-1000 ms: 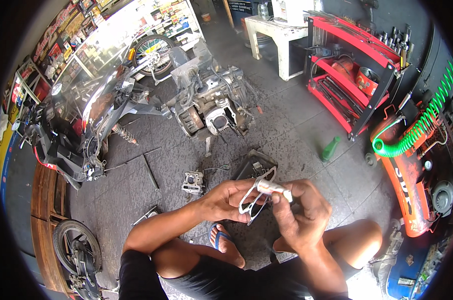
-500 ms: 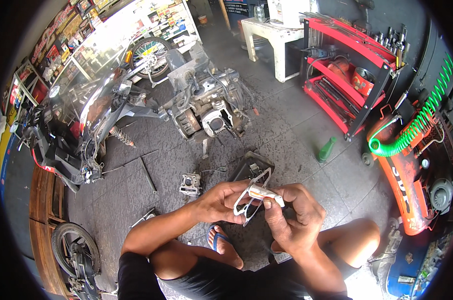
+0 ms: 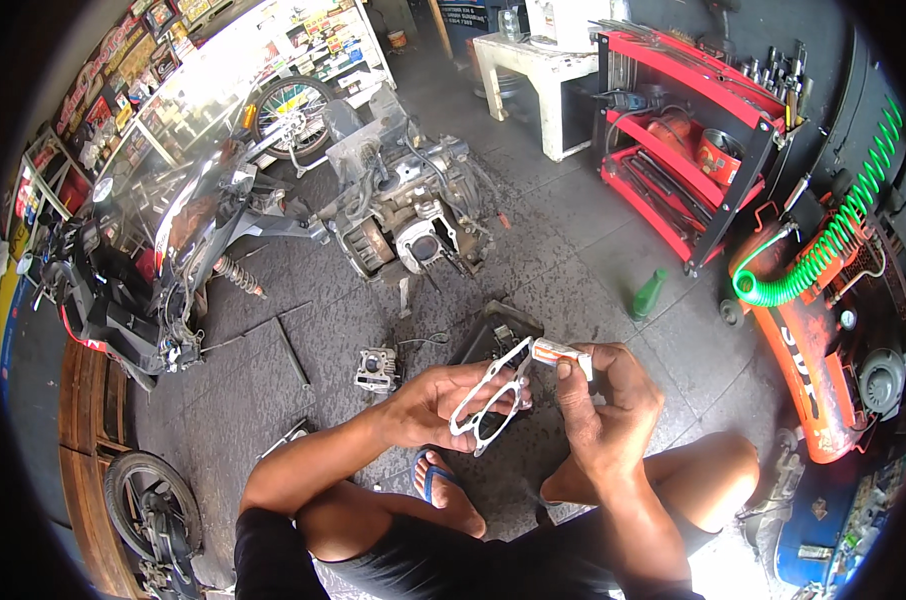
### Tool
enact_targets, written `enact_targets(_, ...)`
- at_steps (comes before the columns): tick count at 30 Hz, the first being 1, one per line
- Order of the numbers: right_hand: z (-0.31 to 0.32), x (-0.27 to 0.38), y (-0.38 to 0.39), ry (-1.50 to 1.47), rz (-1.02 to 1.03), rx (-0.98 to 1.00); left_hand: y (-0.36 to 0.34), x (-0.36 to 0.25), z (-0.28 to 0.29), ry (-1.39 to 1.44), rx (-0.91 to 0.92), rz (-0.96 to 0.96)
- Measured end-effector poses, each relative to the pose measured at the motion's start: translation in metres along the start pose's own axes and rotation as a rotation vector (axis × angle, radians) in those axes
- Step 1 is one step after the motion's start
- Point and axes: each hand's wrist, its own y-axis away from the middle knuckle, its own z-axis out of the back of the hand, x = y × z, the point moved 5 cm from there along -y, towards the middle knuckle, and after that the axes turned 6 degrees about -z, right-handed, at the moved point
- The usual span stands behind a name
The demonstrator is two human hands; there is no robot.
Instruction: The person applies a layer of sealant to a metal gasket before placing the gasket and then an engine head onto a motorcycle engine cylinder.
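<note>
Speckled dark-grey tiled floor (image 3: pixel 573 270). White thick-legged table (image 3: pixel 523 58) near red-and-black tiered metal rack (image 3: pixel 668 155). Brown wooden furniture (image 3: pixel 83 395), left. White glare (image 3: pixel 243 55), upper left.

Head view: left fisheye worn on your head, facing down over your lap (image 3: pixel 403 548). Your left hand (image 3: pixel 435 402) and right hand (image 3: pixel 615 400) are near; engine (image 3: pixel 398 195) far, red tool cart (image 3: pixel 673 168) far right.

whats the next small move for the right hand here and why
Probably guide the right hand slowly down along the gasket's rim: it pinches the orange-and-white tube with one end close to the upper corner of the gasket, which the left hand holds. Whether they touch is unclear.
</note>
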Motion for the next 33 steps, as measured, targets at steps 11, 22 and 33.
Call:
enact_targets(11, 0.0, 0.002, 0.006, -0.022, 0.109, 0.019, 0.0, 0.003, 0.003, 0.063, -0.014, -0.06)
enact_targets(22, -0.003, 0.003, 0.013, -0.088, 0.162, 0.099, 0.003, 0.002, 0.004, 0.067, -0.048, -0.059)
enact_targets(33, -0.001, 0.01, 0.008, -0.095, 0.228, 0.081, 0.003, 0.005, 0.004, 0.081, -0.059, -0.02)
